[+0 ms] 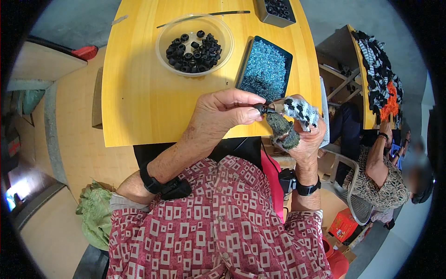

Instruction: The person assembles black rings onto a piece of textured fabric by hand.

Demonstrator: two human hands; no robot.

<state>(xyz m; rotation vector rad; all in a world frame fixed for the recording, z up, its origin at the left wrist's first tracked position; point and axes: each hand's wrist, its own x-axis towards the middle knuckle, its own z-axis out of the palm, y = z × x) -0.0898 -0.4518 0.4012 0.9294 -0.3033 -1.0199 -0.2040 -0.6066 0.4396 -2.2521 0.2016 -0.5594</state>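
Observation:
My left hand (223, 111) pinches a small black cylindrical part (261, 109) between thumb and fingers, over the near right of the yellow table. Facing it, my right hand (306, 142) is closed, its fingertips meeting that part; what else it holds is hidden. Black-and-white cloth (301, 111) wraps one of its fingers, and grey-green knitted covers (279, 126) sit on others. Beyond the hands stands a dark tray (289, 69) full of small, clear bluish pieces (265, 67). Farther left, a clear round tub (162, 51) holds many black ring-like parts (193, 56).
At the far edge of the yellow table (134, 93) are a grey box (265, 16) of black parts and a thin dark strip (227, 13). To the right, another person (383, 174) sits at a table heaped with black-and-white cloth strips (376, 69) and an orange piece (391, 102).

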